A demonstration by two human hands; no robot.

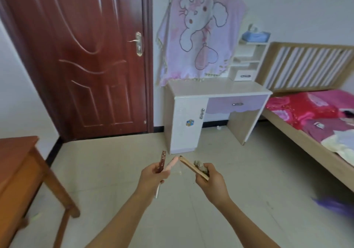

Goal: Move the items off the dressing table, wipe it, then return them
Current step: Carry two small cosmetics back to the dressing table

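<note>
The white dressing table [216, 88] stands against the far wall, its top bare, with a pink cartoon cloth [201, 33] draped over its mirror. My left hand [151, 175] grips a brown patterned stick [161, 161] and a pink pen-like item [170, 164], with a thin white stick poking out below the fist. My right hand [210, 180] holds a flat wooden comb-like piece [191, 166] together with a small grey crumpled thing [200, 166]. Both hands hover over the floor, well short of the table.
A brown door [86, 56] is at the left. A wooden table [23, 163] stands at the near left. A bed [310, 117] with red bedding lies at the right. A blue tissue box [254, 36] sits on the dresser's side shelf. Tiled floor [134, 152] lies between me and the dresser.
</note>
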